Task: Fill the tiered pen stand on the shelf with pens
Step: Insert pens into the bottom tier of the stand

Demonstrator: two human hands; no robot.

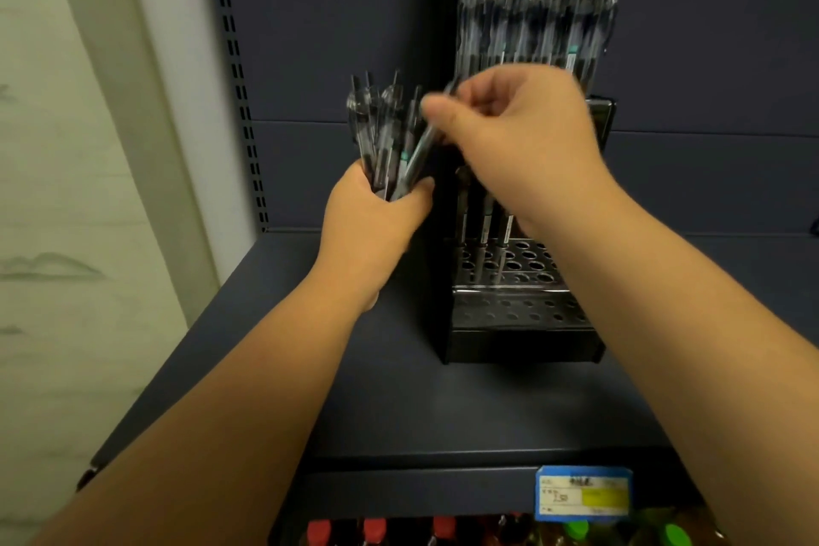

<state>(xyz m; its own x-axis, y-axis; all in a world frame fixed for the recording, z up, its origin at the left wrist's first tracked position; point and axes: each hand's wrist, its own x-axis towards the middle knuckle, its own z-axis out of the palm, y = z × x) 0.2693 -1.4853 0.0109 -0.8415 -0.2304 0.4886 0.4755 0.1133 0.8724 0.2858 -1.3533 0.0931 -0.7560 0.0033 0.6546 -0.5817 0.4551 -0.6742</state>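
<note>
Head view, left hand point(376, 213) gripping pens point(385, 137), right hand point(509, 124) pinching one.

You have one tiered pen stand point(523, 315) on one dark shelf point(399, 403). Three pens point(485, 226) stand in its holed middle tier; the upper tier carries a packed row of pens point(536, 27), too blurred to count. Your two hands are in view: the left hand point(376, 217) grips one bundle of pens point(381, 133), roughly half a dozen, and the right hand point(518, 124) pinches one pen point(421, 146). One price tag point(583, 497) sits on the shelf's edge. Below show three red bottle caps point(374, 531) and two green caps point(576, 530).
</note>
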